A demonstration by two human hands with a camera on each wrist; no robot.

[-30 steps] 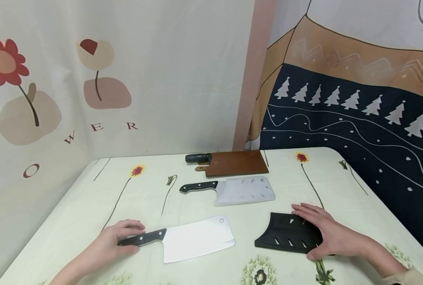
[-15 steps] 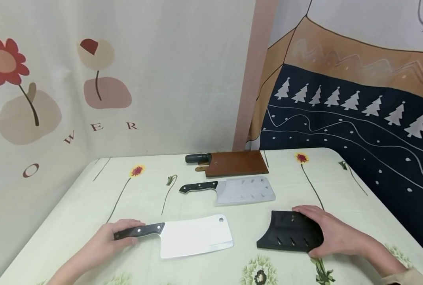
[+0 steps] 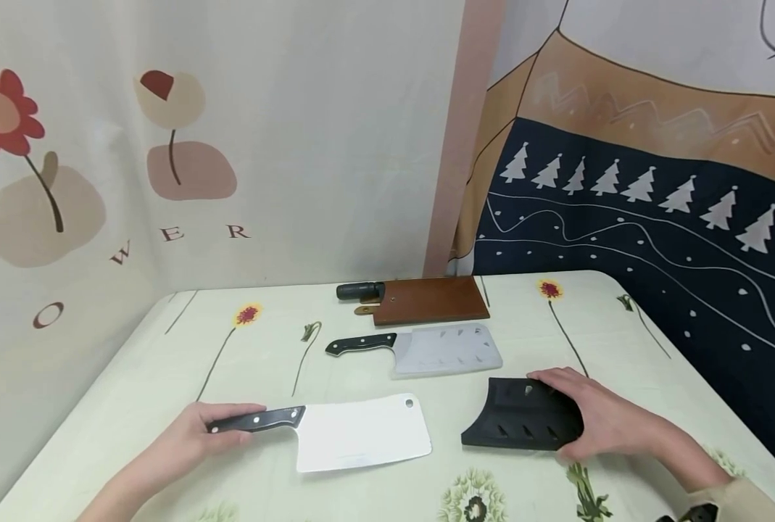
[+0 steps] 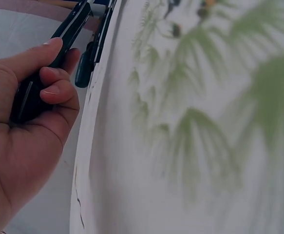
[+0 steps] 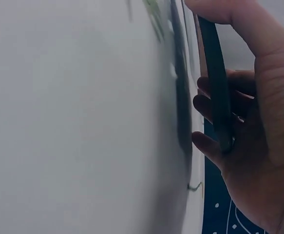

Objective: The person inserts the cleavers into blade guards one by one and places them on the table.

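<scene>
My left hand [image 3: 198, 431] grips the black riveted handle of a cleaver [image 3: 364, 433], whose bright blade points right and has a small hole at the far corner. In the left wrist view, thumb and curled fingers wrap that black handle [image 4: 32, 92]. On the right, my right hand [image 3: 612, 420] holds a black slotted blade guard [image 3: 520, 415] by its edges, the guard's curved open end facing the cleaver's tip. The right wrist view shows the dark guard [image 5: 217, 83] edge-on between thumb and fingers, raised off the cloth. A gap separates blade and guard.
Behind them lies a second cleaver [image 3: 361, 343] in a translucent slotted guard [image 3: 449, 350]. Farther back, a black-handled knife [image 3: 359, 291] sits in a brown sheath [image 3: 433, 301]. A flower-printed cloth [image 3: 257, 370] covers the table, and patterned curtains [image 3: 315, 145] stand behind.
The right hand has lifted the black guard off the table and shifted it slightly left and back. The left hand has closed round the cleaver's handle and raised it a little.
</scene>
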